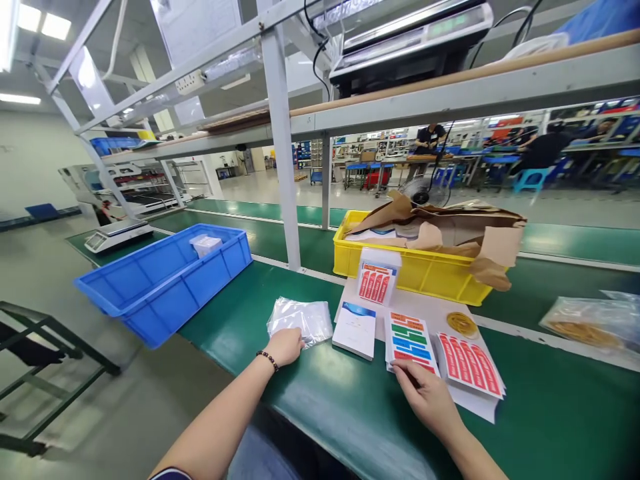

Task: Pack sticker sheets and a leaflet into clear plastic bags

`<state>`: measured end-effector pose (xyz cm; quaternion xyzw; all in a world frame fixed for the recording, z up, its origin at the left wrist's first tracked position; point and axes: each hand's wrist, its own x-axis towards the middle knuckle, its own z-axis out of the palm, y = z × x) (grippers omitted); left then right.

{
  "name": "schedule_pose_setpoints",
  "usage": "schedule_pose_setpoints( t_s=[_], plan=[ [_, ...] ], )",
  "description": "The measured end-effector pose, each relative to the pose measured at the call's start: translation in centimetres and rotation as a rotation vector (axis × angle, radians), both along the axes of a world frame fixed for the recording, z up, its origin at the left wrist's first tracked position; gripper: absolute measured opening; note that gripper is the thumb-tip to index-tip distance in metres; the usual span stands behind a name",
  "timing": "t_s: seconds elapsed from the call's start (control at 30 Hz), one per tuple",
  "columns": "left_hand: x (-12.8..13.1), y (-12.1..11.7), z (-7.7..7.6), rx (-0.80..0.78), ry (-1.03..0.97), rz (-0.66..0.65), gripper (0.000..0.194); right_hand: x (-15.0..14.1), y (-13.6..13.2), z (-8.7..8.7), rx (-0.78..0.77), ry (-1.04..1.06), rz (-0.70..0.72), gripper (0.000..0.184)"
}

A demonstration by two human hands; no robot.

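Note:
My left hand (286, 347), with a beaded bracelet at the wrist, pinches the near edge of a pile of clear plastic bags (303, 320) on the green bench. The fingers of my right hand (423, 393) are closed at the near edge of a stack of sticker sheets (411, 340) printed in orange, green, blue and red. Between the hands lies a stack of white booklets (355, 330) with a blue top band. Right of my right hand are sheets of red stickers (470, 363). Behind the booklets, another red sticker stack (376, 283) leans against the yellow bin.
A yellow bin (425, 275) with torn brown paper stands at the back. The blue crate (170, 293) at left holds a small white packet. Yellow rubber bands (461, 325) lie near the stickers. A metal post (283, 147) rises behind the bags. A scale (119, 233) sits far left.

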<state>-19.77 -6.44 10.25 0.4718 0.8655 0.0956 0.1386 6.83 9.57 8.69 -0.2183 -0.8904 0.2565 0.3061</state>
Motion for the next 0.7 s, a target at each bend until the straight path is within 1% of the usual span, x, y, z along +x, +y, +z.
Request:
schedule_pose_setpoints(
  t_s=[0.07,0.13,0.2,0.23,0.3,0.37,0.4,0.43,0.47,0.5,0.57,0.63,0.7],
  plan=[
    [-0.2,0.0,0.2,0.009,-0.013,0.006,0.018,0.0,-0.3,0.2,-0.009,-0.01,0.029,0.022],
    [-0.2,-0.2,0.6,0.035,-0.042,0.004,0.019,0.1,-0.7,0.6,-0.046,-0.015,0.057,0.023],
    [0.3,-0.6,1.4,0.074,-0.08,-0.013,0.022,0.0,-1.2,1.1,-0.126,-0.037,0.119,0.025],
    [0.8,-0.9,1.8,0.096,-0.101,-0.032,0.024,-0.1,-1.5,1.3,-0.192,-0.059,0.16,0.029],
    [2.6,-1.4,2.5,0.136,-0.145,-0.092,0.025,-0.4,-2.1,1.5,-0.387,-0.115,0.248,0.037],
    [5.2,-1.6,2.9,0.159,-0.186,-0.175,0.021,-0.9,-2.8,1.4,-0.652,-0.15,0.297,0.045],
    [6.6,-1.5,2.9,0.167,-0.203,-0.229,0.019,-1.2,-3.1,1.3,-0.788,-0.158,0.299,0.048],
    [7.9,-1.4,2.8,0.174,-0.203,-0.309,0.019,-1.4,-3.3,1.2,-0.905,-0.163,0.29,0.051],
    [9.2,-1.1,2.7,0.169,-0.188,-0.379,0.019,-1.5,-3.4,1.0,-0.993,-0.166,0.272,0.054],
    [10.3,-0.7,2.4,0.16,-0.163,-0.436,0.019,-1.6,-3.4,0.9,-1.044,-0.162,0.25,0.055],
    [12.0,0.2,2.0,0.122,-0.097,-0.53,0.018,-1.6,-3.0,0.8,-1.046,-0.115,0.197,0.056],
    [13.0,1.3,1.8,0.059,-0.054,-0.605,0.015,-1.3,-2.4,0.8,-0.975,-0.025,0.134,0.054],
    [13.4,2.6,2.0,0.003,-0.07,-0.65,0.014,-1.0,-1.8,0.8,-0.903,0.038,0.086,0.048]
  ],
)
